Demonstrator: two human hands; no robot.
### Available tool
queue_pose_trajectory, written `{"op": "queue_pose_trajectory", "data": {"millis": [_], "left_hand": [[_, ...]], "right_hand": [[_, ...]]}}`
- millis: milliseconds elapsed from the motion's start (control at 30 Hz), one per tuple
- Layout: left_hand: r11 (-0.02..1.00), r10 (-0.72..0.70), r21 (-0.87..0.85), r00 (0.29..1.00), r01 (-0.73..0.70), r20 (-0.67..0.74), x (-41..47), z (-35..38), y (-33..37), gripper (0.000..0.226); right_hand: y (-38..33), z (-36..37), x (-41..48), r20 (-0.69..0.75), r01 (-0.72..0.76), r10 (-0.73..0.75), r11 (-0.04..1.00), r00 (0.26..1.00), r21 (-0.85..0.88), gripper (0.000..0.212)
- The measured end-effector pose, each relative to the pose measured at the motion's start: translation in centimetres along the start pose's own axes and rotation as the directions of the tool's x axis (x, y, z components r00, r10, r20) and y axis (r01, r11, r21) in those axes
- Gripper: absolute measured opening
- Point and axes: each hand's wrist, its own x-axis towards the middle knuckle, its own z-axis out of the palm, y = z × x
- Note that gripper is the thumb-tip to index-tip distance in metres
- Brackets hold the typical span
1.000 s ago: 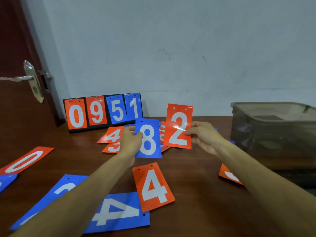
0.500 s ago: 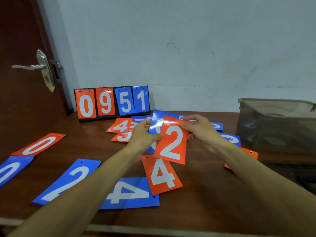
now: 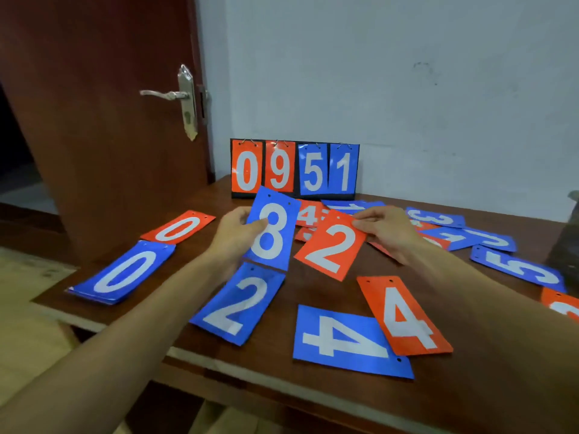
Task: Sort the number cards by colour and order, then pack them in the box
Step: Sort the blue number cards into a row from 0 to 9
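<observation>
My left hand (image 3: 236, 234) pinches a blue 8 card (image 3: 273, 230) by its left edge, holding it up above the table. My right hand (image 3: 387, 228) pinches the top right corner of an orange 2 card (image 3: 332, 245), tilted, just right of the 8. On the wooden table (image 3: 313, 292) lie a blue 2 (image 3: 239, 303), a blue 4 (image 3: 347, 341), an orange 4 (image 3: 404, 316), a blue 0 stack (image 3: 123, 274) and an orange 0 (image 3: 178, 228). The box (image 3: 568, 245) shows only as a dark edge at the far right.
A flip scoreboard (image 3: 294, 170) reading 0951 stands against the wall. More blue and orange cards (image 3: 488, 242) lie scattered behind my right hand. A brown door (image 3: 103, 120) with a metal handle stands left. The table's front edge runs close below the cards.
The view swung left, pushing the box to the frame's edge. My hands drew apart, so the blue 8 and orange 2 no longer overlap.
</observation>
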Motion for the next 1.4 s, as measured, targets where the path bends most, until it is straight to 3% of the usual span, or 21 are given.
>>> {"op": "queue_pose_trajectory", "data": {"millis": [100,300,400,700,767,833,900,967,1067,1200,1400], "left_hand": [[0.999,-0.05,-0.01,0.993,0.05,-0.106,2.1,-4.0,-0.1,0.016],[0.994,-0.091,-0.076,0.971,0.076,-0.22,5.6,-9.2,-0.5,0.014],[0.992,-0.112,-0.078,0.973,0.098,-0.202,6.6,-10.1,-1.0,0.013],[0.989,-0.134,0.054,0.989,0.137,-0.055,6.9,-8.5,-2.4,0.01],[0.99,-0.115,0.079,0.992,0.119,-0.042,6.5,-8.2,-2.3,0.016],[0.992,-0.091,0.089,0.996,0.093,-0.027,5.8,-7.9,-2.1,0.017],[0.993,-0.069,0.096,0.998,0.07,-0.009,5.0,-7.5,-1.9,0.019],[0.993,-0.047,0.107,0.999,0.046,0.009,4.1,-6.9,-1.7,0.023],[0.993,-0.03,0.113,0.999,0.026,0.041,2.5,-5.8,-1.0,0.029],[0.992,-0.016,0.127,0.988,-0.004,0.154,-0.2,-3.4,-0.2,0.019],[0.983,-0.022,0.174,0.906,-0.057,0.423,-3.9,2.7,0.4,0.024]], "right_hand": [[-1.2,4.0,2.4,0.047,0.022,-0.021,0.999,0.999,-0.03,0.014],[-2.4,11.5,7.4,0.165,0.149,-0.095,0.925,0.982,-0.35,0.02],[-2.3,13.3,8.8,0.231,0.244,-0.138,0.813,0.963,-0.529,0.022],[-0.4,14.4,9.3,0.273,0.354,-0.225,0.637,0.935,-0.685,0.025],[-0.9,14.4,8.9,0.246,0.381,-0.294,0.647,0.924,-0.661,0.021],[-2.0,14.5,7.8,0.197,0.396,-0.345,0.754,0.918,-0.524,0.014],[-3.7,14.3,6.2,0.208,0.326,-0.275,0.903,0.939,-0.28,0.019],[-5.0,14.0,4.4,0.301,0.231,-0.196,0.969,0.933,-0.086,0.022],[-5.7,13.0,2.1,0.379,0.304,-0.231,0.942,0.896,-0.145,0.018],[-5.2,9.8,0.0,0.384,0.332,-0.231,0.917,0.894,-0.221,0.018],[-2.7,0.1,-3.1,0.262,0.162,-0.113,0.971,0.959,-0.177,0.026]]}}
